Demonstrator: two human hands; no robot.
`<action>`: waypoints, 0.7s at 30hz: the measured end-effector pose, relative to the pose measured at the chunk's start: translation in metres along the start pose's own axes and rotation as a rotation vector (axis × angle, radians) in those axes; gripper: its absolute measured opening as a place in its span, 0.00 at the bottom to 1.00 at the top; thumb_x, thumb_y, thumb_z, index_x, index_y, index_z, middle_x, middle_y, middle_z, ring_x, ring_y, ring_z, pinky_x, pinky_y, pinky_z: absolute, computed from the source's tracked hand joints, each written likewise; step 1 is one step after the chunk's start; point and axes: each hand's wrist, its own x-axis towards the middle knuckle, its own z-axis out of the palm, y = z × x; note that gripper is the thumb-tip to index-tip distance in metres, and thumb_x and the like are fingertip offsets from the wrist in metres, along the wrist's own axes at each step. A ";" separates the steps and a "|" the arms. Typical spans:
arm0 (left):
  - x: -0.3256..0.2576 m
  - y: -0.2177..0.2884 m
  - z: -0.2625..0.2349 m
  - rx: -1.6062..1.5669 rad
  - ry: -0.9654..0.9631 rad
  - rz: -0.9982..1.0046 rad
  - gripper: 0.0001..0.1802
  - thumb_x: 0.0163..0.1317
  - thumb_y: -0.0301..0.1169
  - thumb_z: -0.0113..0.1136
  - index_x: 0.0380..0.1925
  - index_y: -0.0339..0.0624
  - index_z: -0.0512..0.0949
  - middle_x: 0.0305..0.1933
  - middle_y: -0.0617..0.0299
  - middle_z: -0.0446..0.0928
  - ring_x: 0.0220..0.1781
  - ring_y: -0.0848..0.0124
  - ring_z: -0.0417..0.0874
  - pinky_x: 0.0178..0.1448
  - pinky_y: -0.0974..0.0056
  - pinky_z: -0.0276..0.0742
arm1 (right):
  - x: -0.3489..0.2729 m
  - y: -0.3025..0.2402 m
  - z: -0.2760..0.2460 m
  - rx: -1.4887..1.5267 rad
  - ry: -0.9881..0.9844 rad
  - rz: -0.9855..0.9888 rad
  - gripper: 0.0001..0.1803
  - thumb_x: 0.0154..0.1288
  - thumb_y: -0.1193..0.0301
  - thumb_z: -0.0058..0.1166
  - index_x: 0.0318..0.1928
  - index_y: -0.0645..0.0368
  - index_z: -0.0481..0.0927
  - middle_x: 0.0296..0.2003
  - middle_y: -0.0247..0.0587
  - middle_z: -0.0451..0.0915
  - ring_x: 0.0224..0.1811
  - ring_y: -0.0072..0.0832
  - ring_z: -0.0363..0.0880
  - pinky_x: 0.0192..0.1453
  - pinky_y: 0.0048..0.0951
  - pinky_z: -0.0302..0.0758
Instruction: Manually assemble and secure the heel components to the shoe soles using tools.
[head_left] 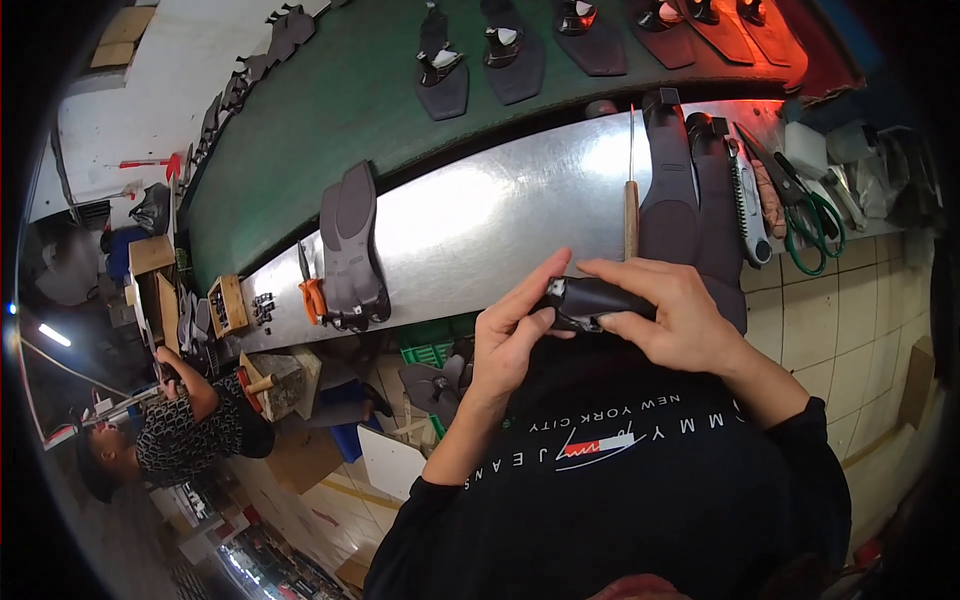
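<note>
Close to my body, above the near edge of the metal bench (460, 225), both hands hold a glossy black shoe piece (610, 297) with a curved surface. My left hand (512, 335) pinches its left end, where a small pale or shiny spot shows. Around the right end, my right hand (675, 312) is closed with the thumb below and the fingers above. The underside of the piece is hidden. Just beyond the right hand lie dark sole-shaped pieces (668, 215) and an awl (631, 215) with a wooden handle.
Scissors (812, 235) with green handles and a utility knife (752, 215) lie at the right. Left on the bench are more dark soles (350, 235) and an orange-handled tool (313, 298). Beyond runs a green conveyor belt (330, 150) with shoe parts. Another person (190, 430) works at far left.
</note>
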 end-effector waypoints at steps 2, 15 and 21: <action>0.001 -0.004 -0.001 -0.036 -0.014 -0.031 0.28 0.59 0.13 0.41 0.61 0.33 0.69 0.68 0.51 0.66 0.59 0.67 0.77 0.48 0.69 0.83 | -0.004 0.003 -0.002 0.023 -0.041 0.033 0.19 0.52 0.77 0.60 0.47 0.62 0.80 0.35 0.42 0.80 0.36 0.35 0.80 0.43 0.31 0.75; -0.004 -0.002 0.016 -0.023 0.053 -0.058 0.28 0.60 0.14 0.42 0.62 0.36 0.70 0.69 0.55 0.66 0.58 0.71 0.76 0.49 0.70 0.82 | -0.006 -0.004 0.002 -0.343 -0.004 -0.180 0.09 0.50 0.76 0.60 0.35 0.54 0.84 0.31 0.38 0.76 0.33 0.35 0.77 0.37 0.34 0.69; 0.000 -0.010 0.007 -0.052 0.075 -0.121 0.27 0.56 0.15 0.49 0.59 0.35 0.73 0.61 0.54 0.74 0.50 0.73 0.81 0.42 0.73 0.83 | 0.000 0.003 -0.004 -0.190 -0.182 -0.051 0.12 0.47 0.77 0.62 0.36 0.55 0.84 0.32 0.38 0.75 0.35 0.34 0.76 0.41 0.33 0.70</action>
